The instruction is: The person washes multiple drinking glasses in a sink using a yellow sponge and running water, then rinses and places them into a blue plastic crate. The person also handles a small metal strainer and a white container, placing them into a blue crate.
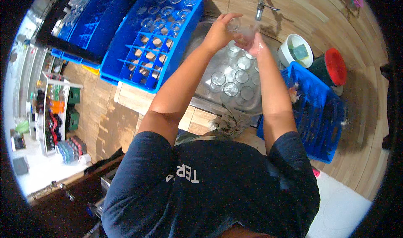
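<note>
Holding a glass point(234, 25), left grip point(220, 33) closed round it, right grip point(255, 45) too blurred to tell, tap point(260, 6) near, crate point(180, 49) beside sink point(203, 89)

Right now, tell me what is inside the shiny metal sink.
Several round, clear drinking glasses are grouped inside the shiny metal sink. The right hand and right forearm cover parts of it; anything behind them cannot be seen.

I'm seeing free air between my forearms point(182, 80) | faucet point(259, 12) is standing past my right hand point(254, 45) | blue crate point(184, 38) is blocking left
</note>
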The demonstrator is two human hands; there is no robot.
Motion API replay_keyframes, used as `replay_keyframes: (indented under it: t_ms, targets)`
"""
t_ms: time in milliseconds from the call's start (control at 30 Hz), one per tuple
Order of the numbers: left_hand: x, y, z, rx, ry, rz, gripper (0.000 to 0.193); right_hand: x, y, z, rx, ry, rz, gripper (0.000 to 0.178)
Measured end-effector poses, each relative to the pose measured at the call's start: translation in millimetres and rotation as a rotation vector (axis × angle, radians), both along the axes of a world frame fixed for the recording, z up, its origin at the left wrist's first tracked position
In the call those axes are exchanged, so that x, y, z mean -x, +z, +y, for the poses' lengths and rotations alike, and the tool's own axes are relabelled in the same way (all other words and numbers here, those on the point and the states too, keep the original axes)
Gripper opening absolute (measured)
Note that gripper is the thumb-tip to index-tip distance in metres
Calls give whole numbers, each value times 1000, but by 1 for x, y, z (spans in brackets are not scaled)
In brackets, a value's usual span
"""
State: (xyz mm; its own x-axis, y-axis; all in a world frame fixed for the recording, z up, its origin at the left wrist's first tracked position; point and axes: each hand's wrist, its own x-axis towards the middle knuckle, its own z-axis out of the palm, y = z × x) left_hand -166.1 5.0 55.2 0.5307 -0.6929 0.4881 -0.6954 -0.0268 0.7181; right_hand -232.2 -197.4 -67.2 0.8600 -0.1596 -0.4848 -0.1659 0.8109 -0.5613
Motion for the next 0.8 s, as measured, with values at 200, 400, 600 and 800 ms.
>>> replay_keyframes:
  t_ms: [200,400,600,800]
  targets:
    - [2,35,29,18,248,-4,68,-20,-57,25,1740,368,387,81]
    - [3,37,97,135,283,194,71,-1,-83,39,2081,248,414,78]
    - [6,41,210,437,325,738,81,10,-34,23,1854,-343,53,63]
    - [-31,22,331,724,312,1210,51,34,17,17,777,-715,-67,48]
